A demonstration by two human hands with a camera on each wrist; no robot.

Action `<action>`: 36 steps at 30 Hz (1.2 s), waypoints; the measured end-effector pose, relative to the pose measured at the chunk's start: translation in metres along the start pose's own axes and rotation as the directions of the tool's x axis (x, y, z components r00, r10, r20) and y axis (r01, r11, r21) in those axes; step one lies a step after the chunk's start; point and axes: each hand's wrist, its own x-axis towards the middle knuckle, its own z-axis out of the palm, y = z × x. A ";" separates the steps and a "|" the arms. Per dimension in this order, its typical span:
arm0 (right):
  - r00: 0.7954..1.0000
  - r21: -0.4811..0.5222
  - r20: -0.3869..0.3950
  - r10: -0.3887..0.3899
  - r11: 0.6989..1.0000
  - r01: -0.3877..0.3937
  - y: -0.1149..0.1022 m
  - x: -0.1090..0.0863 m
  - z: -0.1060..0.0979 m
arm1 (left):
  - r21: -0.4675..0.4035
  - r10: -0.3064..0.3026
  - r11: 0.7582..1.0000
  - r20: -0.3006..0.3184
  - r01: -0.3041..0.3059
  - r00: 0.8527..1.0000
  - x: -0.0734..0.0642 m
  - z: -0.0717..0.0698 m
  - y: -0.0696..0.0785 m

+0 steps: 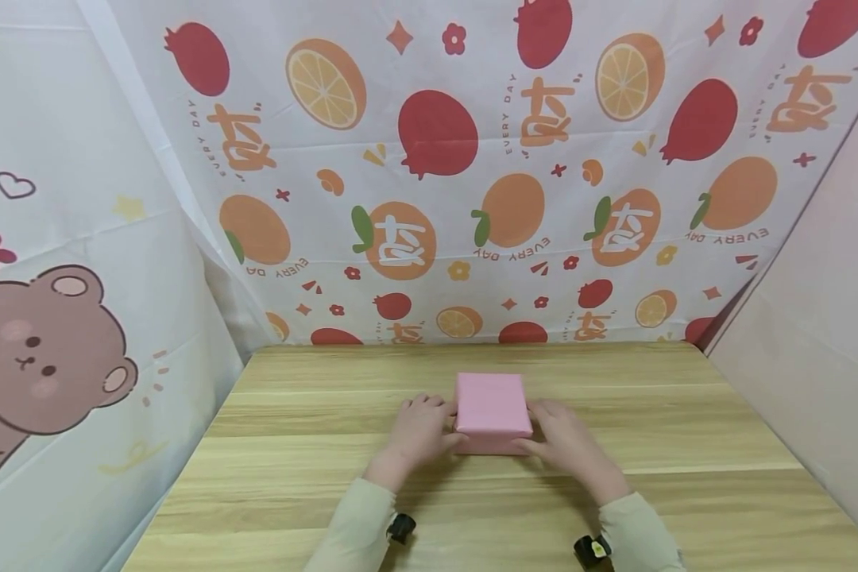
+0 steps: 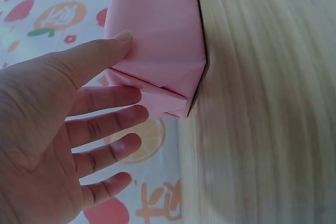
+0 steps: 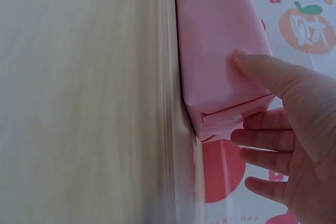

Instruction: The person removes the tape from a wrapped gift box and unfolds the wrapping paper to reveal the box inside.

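Note:
A box wrapped in pink paper lies on the wooden table, with folded paper flaps at both ends. My left hand is at its left end. In the left wrist view, the thumb touches the near face and the straight fingers spread beside the folded end. At the right end is my right hand. Its thumb lies against the near face in the right wrist view, while the other fingers extend loosely by the end flap. The box's far side is hidden.
The light wood table reaches back to a hanging cloth printed with fruit. Another cloth with a bear print hangs on the left, and a pale cloth borders the right side.

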 end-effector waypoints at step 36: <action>0.932 0.441 0.126 0.340 0.822 -0.360 -0.006 0.031 0.021 | -0.677 -0.209 0.693 0.140 0.248 0.968 0.014 0.024 -0.037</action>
